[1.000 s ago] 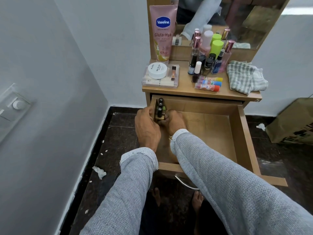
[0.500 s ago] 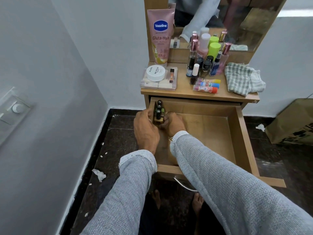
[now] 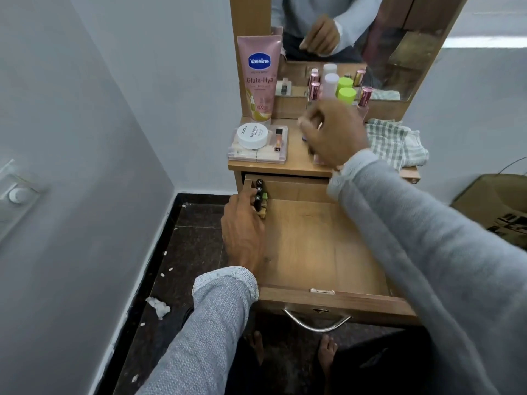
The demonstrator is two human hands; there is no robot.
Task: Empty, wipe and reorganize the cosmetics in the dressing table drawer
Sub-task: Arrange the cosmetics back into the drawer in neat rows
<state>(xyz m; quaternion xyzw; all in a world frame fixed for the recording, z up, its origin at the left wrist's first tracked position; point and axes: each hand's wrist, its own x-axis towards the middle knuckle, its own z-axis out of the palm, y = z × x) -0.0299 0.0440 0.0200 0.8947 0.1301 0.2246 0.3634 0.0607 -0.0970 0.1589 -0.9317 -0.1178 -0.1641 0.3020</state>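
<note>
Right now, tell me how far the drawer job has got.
Done: the drawer floor is bare, and a few small bottles stand in its back-left corner. In hand: the left hand rests by them; the right hand reaches among the tabletop cosmetics, its grip blurred. Left: Vaseline tube, white jar, cloth.

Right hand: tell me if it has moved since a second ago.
Yes. The right hand has left the drawer's back left corner and gone up over the tabletop, beside the cloth.
</note>
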